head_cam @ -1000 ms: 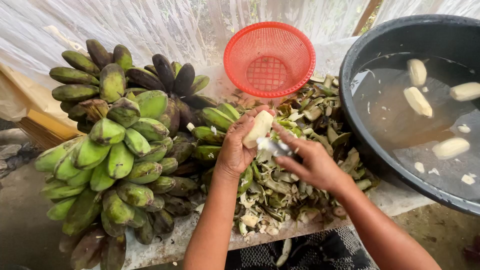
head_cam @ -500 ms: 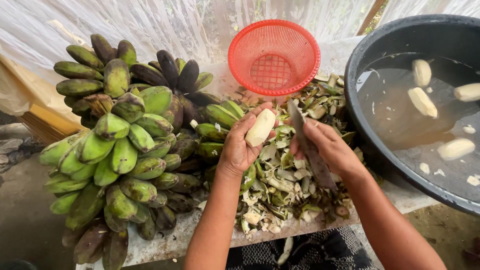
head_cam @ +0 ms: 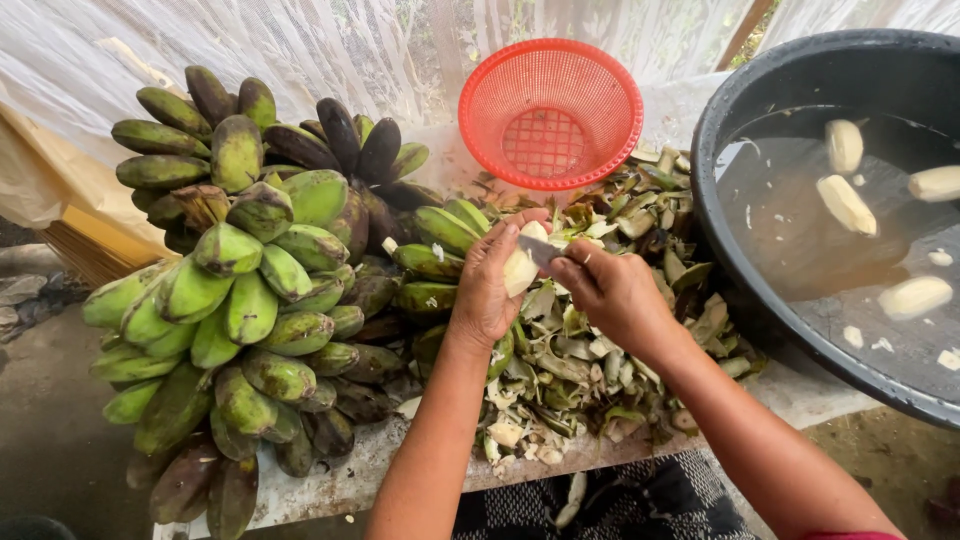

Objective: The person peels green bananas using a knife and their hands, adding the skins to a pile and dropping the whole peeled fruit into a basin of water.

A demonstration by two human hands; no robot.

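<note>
My left hand grips a pale peeled banana over a heap of green peels. My right hand holds a small knife, its blade laid against the banana's upper part. The two hands are close together, nearly touching. Most of the knife handle is hidden inside my right fist.
A big bunch of green and dark bananas fills the left side. A red plastic basket stands behind the peels. A large black tub of water with several peeled bananas sits at the right. White netting hangs behind.
My right hand swung the knife away to the right, then brought it back onto the banana. My left hand kept hold of the banana and turned it slightly.
</note>
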